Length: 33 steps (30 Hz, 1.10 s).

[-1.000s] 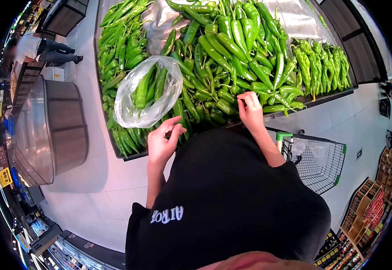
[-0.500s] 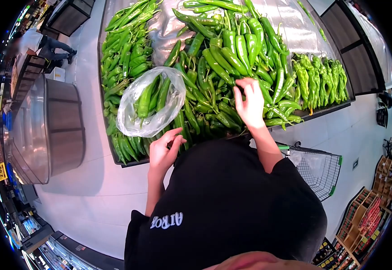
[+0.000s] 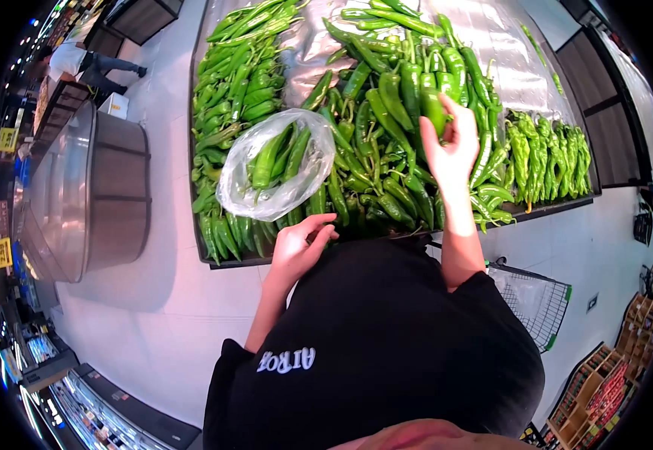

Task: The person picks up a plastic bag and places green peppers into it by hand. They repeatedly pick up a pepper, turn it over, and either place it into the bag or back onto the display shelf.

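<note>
My right hand point(image 3: 454, 142) is over the heap of long green peppers, its thumb and fingers closed around the lower end of one green pepper point(image 3: 433, 112). My left hand point(image 3: 300, 244) hovers at the front edge of the display with nothing in it, fingers loosely bent and thumb apart from them. Just beyond it, a clear plastic bag point(image 3: 236, 184) lies opened on the peppers, with a few green peppers point(image 3: 270, 161) inside.
Lighter wrinkled peppers point(image 3: 547, 161) stand in a row at the right of the display. A shopping cart point(image 3: 529, 300) is at my right. A rounded metal stand point(image 3: 116, 195) is to the left, and a person point(image 3: 90, 67) bends farther back.
My right hand has moved forward and right and now grips a pepper. My left hand has shifted slightly right in view. The whole view has shifted a little as well.
</note>
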Available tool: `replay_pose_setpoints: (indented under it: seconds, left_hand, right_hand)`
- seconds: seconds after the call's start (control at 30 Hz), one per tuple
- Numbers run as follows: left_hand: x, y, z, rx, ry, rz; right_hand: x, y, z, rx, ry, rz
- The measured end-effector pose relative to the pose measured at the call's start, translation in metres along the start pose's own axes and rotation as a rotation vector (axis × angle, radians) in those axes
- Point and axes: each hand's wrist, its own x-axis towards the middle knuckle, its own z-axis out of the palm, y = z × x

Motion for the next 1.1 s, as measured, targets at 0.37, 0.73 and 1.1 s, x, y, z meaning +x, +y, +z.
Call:
replay_pose_setpoints:
  seconds: [0.37, 0.73, 1.1]
  left_hand:
    - [0.004, 0.02, 0.005, -0.519, 0.171, 0.173]
    - [-0.006, 0.02, -0.004, -0.38, 0.473, 0.313]
    - [-0.009, 0.035, -0.012, -0.132, 0.546, 0.35]
  right_hand:
    - [-0.075, -0.043, -0.005, 1.188, -0.763, 0.385]
    - [-0.073, -0.043, -0.01, 1.069, -0.727, 0.516]
    - [-0.073, -0.023, -0.007, 1.116, -0.615, 0.429]
